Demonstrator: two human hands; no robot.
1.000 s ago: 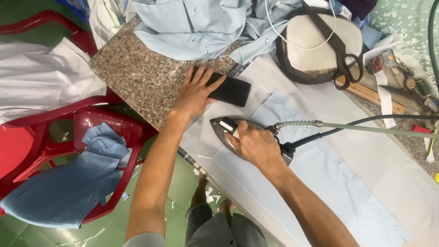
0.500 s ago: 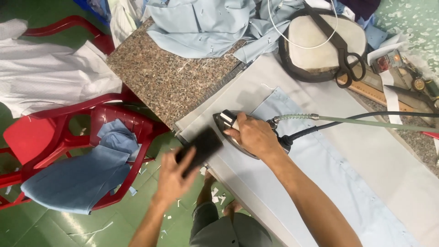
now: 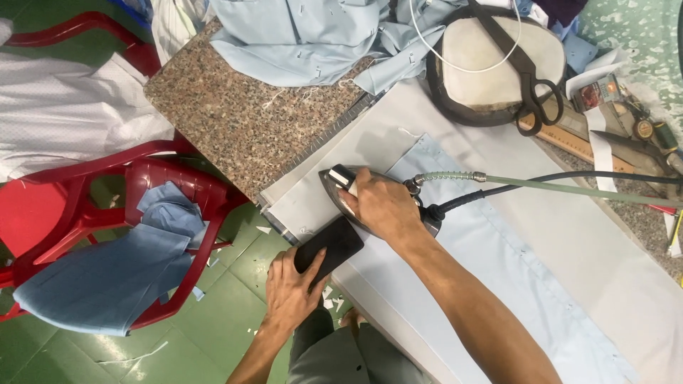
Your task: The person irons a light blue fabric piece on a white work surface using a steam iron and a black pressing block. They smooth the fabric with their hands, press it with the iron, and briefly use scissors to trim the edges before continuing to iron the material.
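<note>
At the near edge of the padded grey ironing cloth [image 3: 569,235], our right hand [image 3: 384,206] is wrapped tight around the handle of a pointed, shiny steam iron [image 3: 341,195], which sits flat on a smooth pale blue fabric strip [image 3: 498,263]. Toward seven o'clock of the iron our left hand [image 3: 288,291] grips a flat black rectangular block [image 3: 334,245] at the cloth's edge. At eleven o'clock lies the speckled granite tabletop [image 3: 228,114] with rumpled blue shirts [image 3: 299,35]; at nine o'clock a red plastic chair [image 3: 163,185] holds folded blue cloth [image 3: 107,277].
</note>
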